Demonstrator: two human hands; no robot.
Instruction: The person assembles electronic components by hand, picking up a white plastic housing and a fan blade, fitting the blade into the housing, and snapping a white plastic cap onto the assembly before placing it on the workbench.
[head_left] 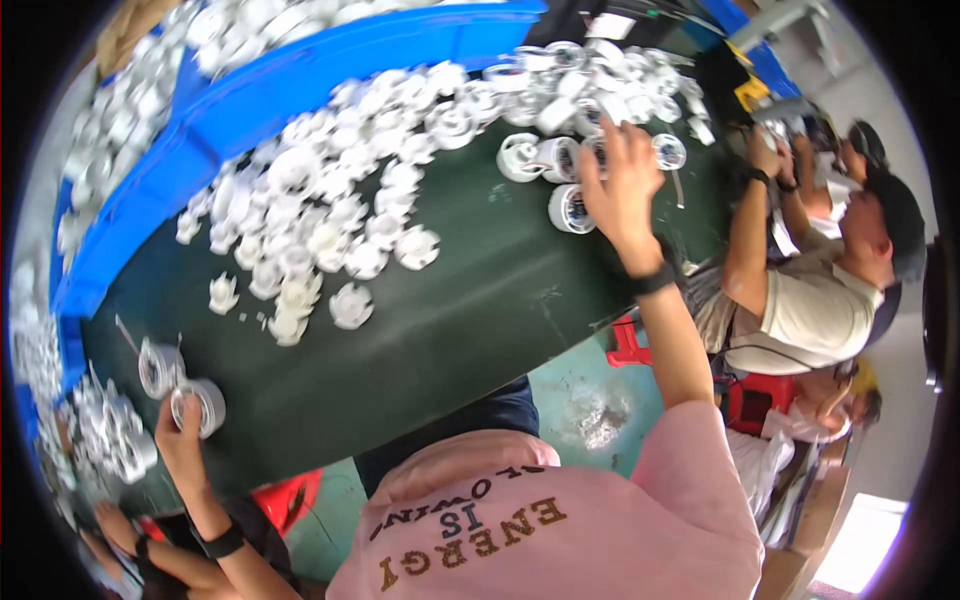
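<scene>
At the left end of the dark green table, my left hand (182, 455) is closed on a white round housing (205, 408), thumb and fingers at its rim. Another white round part (160, 368) with a thin wire touches it from behind. My right hand (628, 190) reaches out at the far right, fingers extended and spread over a group of white cylindrical housings with dark insides. One housing (571, 208) stands beside the thumb, and another (520, 157) lies farther left. Part of a housing under my right fingers is hidden. A further one (669, 152) sits just right of the hand.
White flanged plastic pieces (300, 215) spread in a heap across the table (400, 350). Blue bins (370, 62) of white parts line the far and left sides. More housings (545, 90) pile at the far right. Co-workers (820, 300) sit to the right; another person's hand (115, 525) shows lower left.
</scene>
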